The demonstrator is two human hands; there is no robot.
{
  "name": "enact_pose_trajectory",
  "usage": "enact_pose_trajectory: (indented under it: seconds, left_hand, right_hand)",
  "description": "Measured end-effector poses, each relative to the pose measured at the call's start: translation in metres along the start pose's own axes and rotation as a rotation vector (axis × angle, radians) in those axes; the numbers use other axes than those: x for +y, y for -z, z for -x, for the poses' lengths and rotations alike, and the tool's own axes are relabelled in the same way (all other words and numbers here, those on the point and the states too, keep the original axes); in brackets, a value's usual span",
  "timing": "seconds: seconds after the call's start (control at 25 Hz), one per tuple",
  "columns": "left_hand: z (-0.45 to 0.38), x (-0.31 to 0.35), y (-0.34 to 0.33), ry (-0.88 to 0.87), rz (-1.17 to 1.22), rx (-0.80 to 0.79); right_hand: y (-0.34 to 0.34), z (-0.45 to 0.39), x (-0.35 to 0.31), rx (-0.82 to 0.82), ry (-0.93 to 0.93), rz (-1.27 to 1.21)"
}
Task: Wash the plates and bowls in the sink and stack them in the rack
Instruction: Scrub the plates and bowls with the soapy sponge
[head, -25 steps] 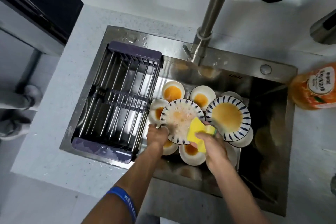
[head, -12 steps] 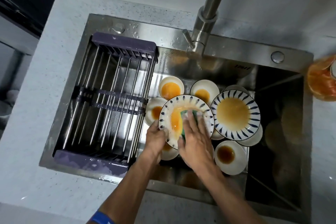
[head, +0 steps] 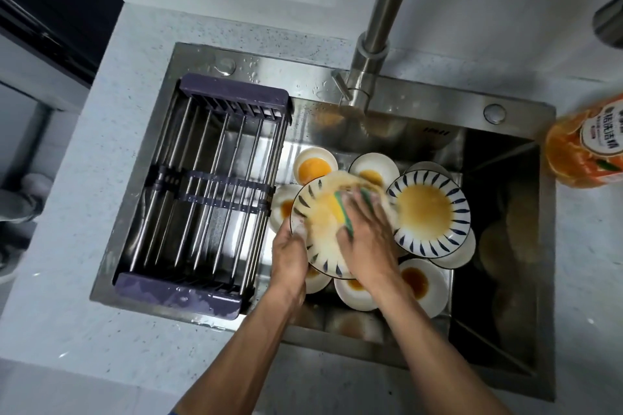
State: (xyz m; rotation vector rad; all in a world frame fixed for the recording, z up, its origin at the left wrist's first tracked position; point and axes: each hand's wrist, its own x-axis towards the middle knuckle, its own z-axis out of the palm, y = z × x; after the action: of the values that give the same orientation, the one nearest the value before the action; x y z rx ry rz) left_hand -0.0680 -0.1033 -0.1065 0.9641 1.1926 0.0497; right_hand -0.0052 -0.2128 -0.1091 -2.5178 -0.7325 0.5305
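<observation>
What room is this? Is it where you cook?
Most likely a home kitchen. There is a steel sink with a tall tap, dirty plates and bowls piled in it, a drying rack across its left side, and an orange bottle that looks like dish soap on the counter.

Two bare forearms and hands, seen from above

Both arms were uncovered from the bottom edge of the view to the fingertips, with no sleeve showing on either. The left hand (head: 290, 254) and the right hand (head: 369, 241) wore no gloves, and no ring or watch could be made out, though the right hand was blurred. Patches of pale foam clung to the fingers (head: 298, 225) of the left hand. At the very bottom edge, on the left forearm, a thin sliver of something blue showed, too cropped to tell what it was.
</observation>
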Motion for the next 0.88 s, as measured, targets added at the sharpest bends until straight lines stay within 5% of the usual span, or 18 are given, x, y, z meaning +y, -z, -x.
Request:
enact_pose_trajectory:
  seconds: [0.2,0.88]
  left_hand:
    - [0.009,-0.002,-0.003,-0.004,-0.030,0.005]
    - [0.019,0.022,-0.009,-0.072,0.017,0.020]
  right_hand:
    - [-0.003,0.005,-0.017,-0.065,0.099,-0.101]
    - [0.025,-0.003,-0.012,0.015,-0.021,-0.189]
